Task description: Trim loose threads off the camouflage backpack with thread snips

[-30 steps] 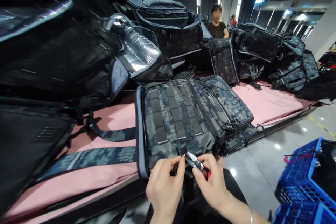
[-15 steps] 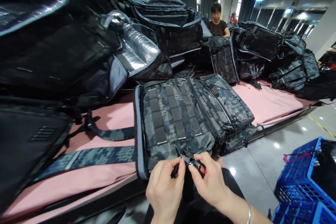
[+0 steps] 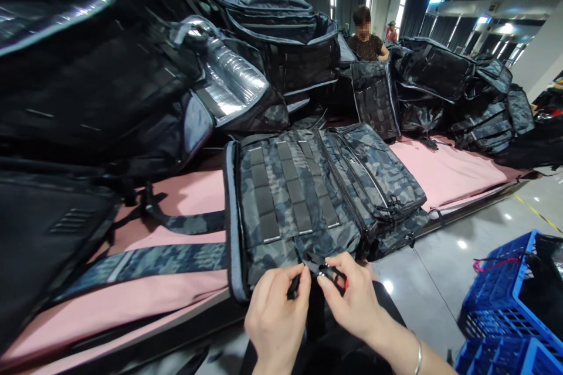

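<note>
A grey-blue camouflage backpack lies flat on the pink-covered table, its webbing rows facing up. At its near bottom edge my left hand pinches a short black strap end. My right hand holds small thread snips with a red handle, their tip at the strap close to my left fingers. The two hands almost touch. A bangle sits on my right wrist.
A tall pile of dark bags fills the left and back of the table. More bags are heaped at the far right. A person stands behind the table. Blue plastic crates sit on the shiny floor at lower right.
The snips have turned, so their bright blades no longer show, and my right hand has shifted slightly up toward the bag's edge. My left hand keeps its pinch on the strap.
</note>
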`<state>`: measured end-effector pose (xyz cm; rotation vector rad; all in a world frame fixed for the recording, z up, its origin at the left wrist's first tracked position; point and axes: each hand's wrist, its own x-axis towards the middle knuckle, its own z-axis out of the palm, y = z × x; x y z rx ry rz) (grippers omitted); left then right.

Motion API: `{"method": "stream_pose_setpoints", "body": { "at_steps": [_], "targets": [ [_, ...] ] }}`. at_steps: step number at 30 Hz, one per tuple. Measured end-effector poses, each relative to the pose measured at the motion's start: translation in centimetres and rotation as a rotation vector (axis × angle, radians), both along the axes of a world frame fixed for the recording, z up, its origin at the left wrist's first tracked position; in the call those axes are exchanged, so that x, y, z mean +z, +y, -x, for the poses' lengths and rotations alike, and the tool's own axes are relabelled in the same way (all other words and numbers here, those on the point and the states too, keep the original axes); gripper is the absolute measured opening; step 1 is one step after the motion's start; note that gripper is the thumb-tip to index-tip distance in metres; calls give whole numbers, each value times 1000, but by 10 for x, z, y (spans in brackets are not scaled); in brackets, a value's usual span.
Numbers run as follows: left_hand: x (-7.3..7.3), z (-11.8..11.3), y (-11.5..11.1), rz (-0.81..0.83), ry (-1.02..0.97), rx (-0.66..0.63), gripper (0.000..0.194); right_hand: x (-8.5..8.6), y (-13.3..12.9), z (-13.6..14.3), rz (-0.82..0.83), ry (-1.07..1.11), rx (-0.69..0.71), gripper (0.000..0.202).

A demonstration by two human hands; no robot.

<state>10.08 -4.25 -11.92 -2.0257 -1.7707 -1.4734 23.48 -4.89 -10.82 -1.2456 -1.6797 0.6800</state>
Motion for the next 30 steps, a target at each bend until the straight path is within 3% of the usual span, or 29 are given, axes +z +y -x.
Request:
{"method": "stream_pose_setpoints", "body": {
  "at_steps": [18, 30],
  "targets": [
    [-1, 0, -3, -36, -17, -32, 3, 8, -5, 1, -22, -138, -19, 12],
    [-5, 0, -1, -72, -4, -14, 3, -1, -10, 4, -135, -227, -80, 15]
  ]
}}
